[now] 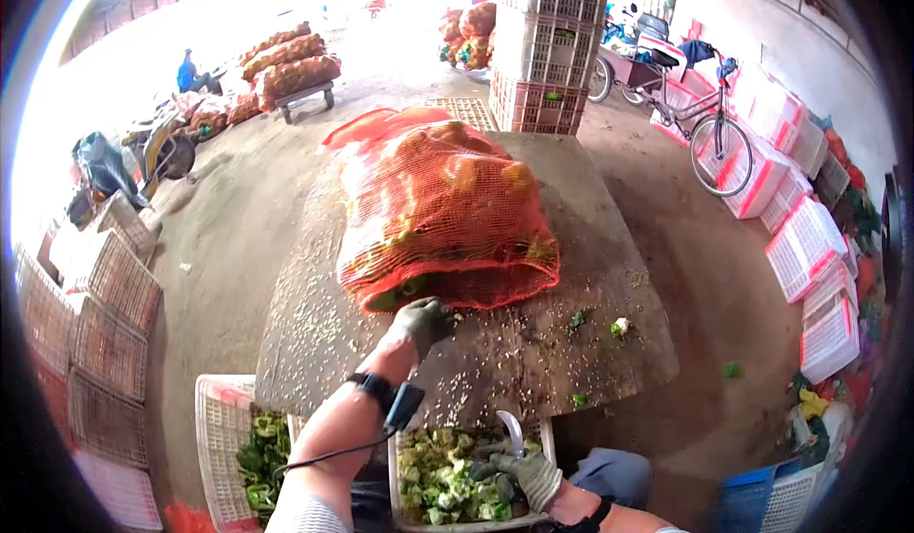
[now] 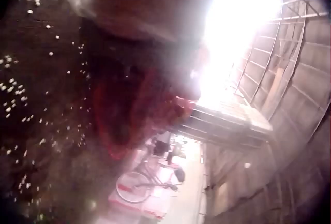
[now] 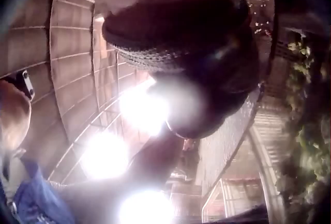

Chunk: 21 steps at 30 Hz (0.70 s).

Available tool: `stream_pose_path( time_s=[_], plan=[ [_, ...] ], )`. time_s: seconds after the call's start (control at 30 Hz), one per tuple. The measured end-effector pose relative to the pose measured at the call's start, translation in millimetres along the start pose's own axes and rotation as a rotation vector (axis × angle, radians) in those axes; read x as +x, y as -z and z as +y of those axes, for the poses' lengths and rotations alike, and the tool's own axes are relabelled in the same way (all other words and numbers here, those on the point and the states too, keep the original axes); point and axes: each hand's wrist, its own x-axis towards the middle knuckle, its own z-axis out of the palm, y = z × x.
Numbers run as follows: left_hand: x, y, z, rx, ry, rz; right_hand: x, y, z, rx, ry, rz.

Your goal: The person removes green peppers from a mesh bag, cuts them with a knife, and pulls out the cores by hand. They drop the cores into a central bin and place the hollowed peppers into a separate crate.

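A red mesh sack lies on the board-topped table, its mouth facing me, with green and yellowish produce inside. My gloved left hand is right at the lower rim of that mouth, beside a dark green piece; its fingertips are hidden, and I cannot tell whether they pinch anything. Below the table edge, my gloved right hand grips a knife with a short curved blade pointing up. This hand is over a crate of green trimmings. The left wrist view shows the sack's red mesh dimly.
Pale crumbs and a small whitish piece lie on the tabletop. Another crate of leaves stands at lower left. Stacked crates line the left; a tall crate stack rises behind the table. A bicycle and white boxes stand right.
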Motion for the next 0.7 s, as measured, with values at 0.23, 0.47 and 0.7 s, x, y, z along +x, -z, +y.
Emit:
stream_pose_path(
  time_s=[0.23,0.47,0.7],
  plan=[
    [48.6,-67.0,68.8,1.611,-0.820,0.443,32.9,42.9,-15.8,0.152,-0.052,0.010],
    [11.4,-132.3,138.2,2.320,-0.337,0.442,54.8,44.8,-21.3,-0.065,0.145,0.071],
    [42.2,-63.9,127.8,2.164,-0.648,-0.063,76.8,50.9,-4.5,-0.066,-0.085,-0.008]
  ],
)
